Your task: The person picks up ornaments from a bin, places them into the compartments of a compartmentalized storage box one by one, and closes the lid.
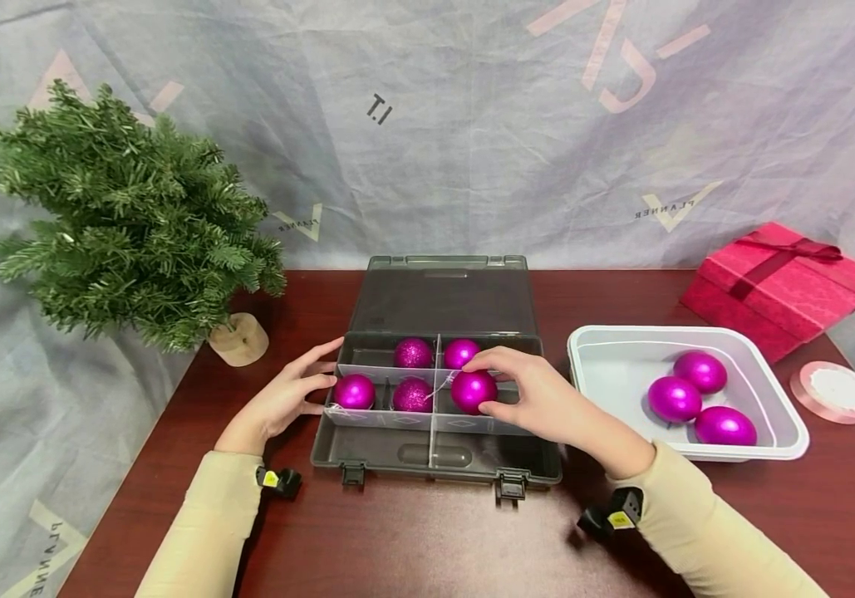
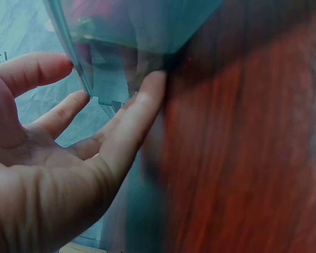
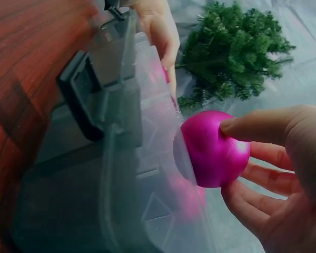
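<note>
A dark see-through organizer box (image 1: pixel 378 440) with dividers lies unlatched, its lid (image 1: pixel 445 303) laid back. With thumb and fingers my right hand (image 1: pixel 539 394) pinches a smooth magenta bauble (image 3: pixel 213 150), partly below the top of the box's front divider in the right wrist view. My left hand (image 1: pixel 288 394) touches the box's left side with fairly straight fingers. The back row holds a glitter bauble (image 1: pixel 414 353) at left and a smooth bauble (image 1: pixel 462 354) at right. In the middle row's left part sit another smooth bauble (image 1: pixel 355 391) and a second glitter bauble (image 1: pixel 413 394).
Right of the box, a white tub (image 1: pixel 606 386) contains three smooth magenta baubles (image 1: pixel 674 399). Behind it stands a red gift box (image 1: pixel 778 286) with a bow; a pink ribbon roll (image 1: pixel 834 392) lies at far right. A small fir tree (image 1: pixel 135 224) leans at the left.
</note>
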`<state>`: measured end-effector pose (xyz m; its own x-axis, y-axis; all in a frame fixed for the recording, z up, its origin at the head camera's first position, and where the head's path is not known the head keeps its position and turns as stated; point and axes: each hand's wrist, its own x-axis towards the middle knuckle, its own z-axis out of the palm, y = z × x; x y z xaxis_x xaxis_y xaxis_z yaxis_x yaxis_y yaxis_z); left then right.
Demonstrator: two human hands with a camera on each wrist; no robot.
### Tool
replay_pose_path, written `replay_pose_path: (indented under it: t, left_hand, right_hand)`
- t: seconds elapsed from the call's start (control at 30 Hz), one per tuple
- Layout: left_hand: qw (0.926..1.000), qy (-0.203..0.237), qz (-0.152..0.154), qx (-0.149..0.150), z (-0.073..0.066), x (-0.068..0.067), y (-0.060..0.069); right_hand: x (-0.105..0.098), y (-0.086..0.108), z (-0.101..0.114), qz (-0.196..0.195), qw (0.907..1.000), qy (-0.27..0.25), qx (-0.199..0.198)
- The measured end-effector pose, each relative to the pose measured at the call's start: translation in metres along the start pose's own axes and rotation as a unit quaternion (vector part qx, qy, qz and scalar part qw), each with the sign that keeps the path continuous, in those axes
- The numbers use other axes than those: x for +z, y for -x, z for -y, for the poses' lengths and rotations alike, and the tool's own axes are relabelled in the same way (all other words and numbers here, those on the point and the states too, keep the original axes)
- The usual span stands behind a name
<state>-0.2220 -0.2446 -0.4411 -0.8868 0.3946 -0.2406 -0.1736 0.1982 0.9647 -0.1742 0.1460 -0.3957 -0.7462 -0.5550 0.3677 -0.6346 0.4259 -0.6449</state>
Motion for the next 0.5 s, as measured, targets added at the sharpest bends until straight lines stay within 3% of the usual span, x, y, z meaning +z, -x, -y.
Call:
replay_pose_path:
  t: [0.5]
  left_hand:
    - [1.0000,-0.001,0.003,0.000,0.002,-0.001,-0.001]
  right_hand:
    - [0.014,-0.002,-0.010,0.043,0.9980,0.044,0.013]
